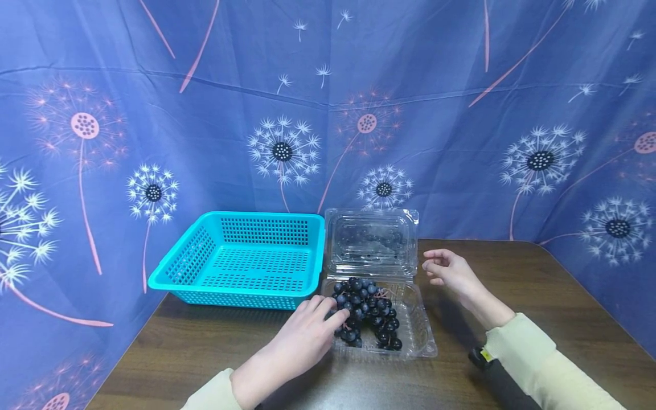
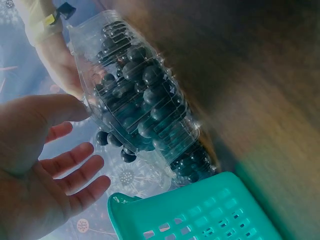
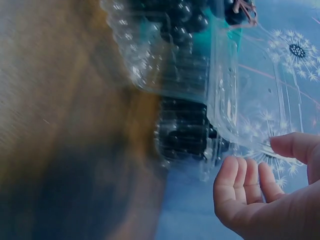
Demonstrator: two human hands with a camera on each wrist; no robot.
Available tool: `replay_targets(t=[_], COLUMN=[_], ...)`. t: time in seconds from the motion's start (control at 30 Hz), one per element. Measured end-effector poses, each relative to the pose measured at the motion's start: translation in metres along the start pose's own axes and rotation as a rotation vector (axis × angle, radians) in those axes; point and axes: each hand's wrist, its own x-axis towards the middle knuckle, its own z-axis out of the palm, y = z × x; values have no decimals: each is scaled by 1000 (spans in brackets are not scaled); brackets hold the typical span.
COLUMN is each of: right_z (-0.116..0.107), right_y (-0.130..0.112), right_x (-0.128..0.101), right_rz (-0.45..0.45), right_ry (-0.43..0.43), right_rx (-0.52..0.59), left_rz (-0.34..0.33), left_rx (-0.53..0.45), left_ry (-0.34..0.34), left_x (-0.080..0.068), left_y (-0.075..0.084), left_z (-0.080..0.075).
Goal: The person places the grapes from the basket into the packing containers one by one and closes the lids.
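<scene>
An open clear plastic clamshell (image 1: 422, 336) lies on the wooden table, its lid (image 1: 371, 242) standing upright behind it. A bunch of dark grapes (image 1: 369, 313) fills the tray. My left hand (image 1: 328, 316) reaches in from the left, its fingertips touching the grapes; in the left wrist view the left hand (image 2: 85, 135) is spread beside the grapes (image 2: 145, 100), thumb near the tray rim. My right hand (image 1: 431, 270) hovers just right of the lid, fingers loosely curled and holding nothing. In the right wrist view the right hand (image 3: 257, 155) is close to the lid (image 3: 250, 100).
A teal perforated basket (image 1: 169, 273) with nothing in it stands left of the clamshell, touching it. Blue dandelion-print cloth (image 1: 461, 142) closes in the table's back and sides. Bare table (image 1: 553, 296) lies to the right and in front.
</scene>
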Motion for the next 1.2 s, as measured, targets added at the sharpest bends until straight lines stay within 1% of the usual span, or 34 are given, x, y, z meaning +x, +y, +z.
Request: replay_targets(t=[0.33,0.5,0.63,0.93,1.1,1.2], right_z=[-8,-9,-9,-8,-9,-10], right_y=[-16,-26,-31,-38,-43,-45], right_x=[19,24,30,44,50,52], right_rz=[-81,-109,-147,-176,-194,-195], right_ry=[45,78,108,145,185,190], right_rx=[-92,-155,-187,-183,-186,-182], left_rz=[-81,-113,-157,-281,-309,-326], left_rx=[-59,-100,-136,-200,-247,-295], left_ry=[-20,-9,-35,-92,-124,-144], left_x=[-12,-20,-23,-30,-30,-29], left_y=[-2,-5,-5,-5,-7,-8], left_z=[-1,3,3,1,-1,-1])
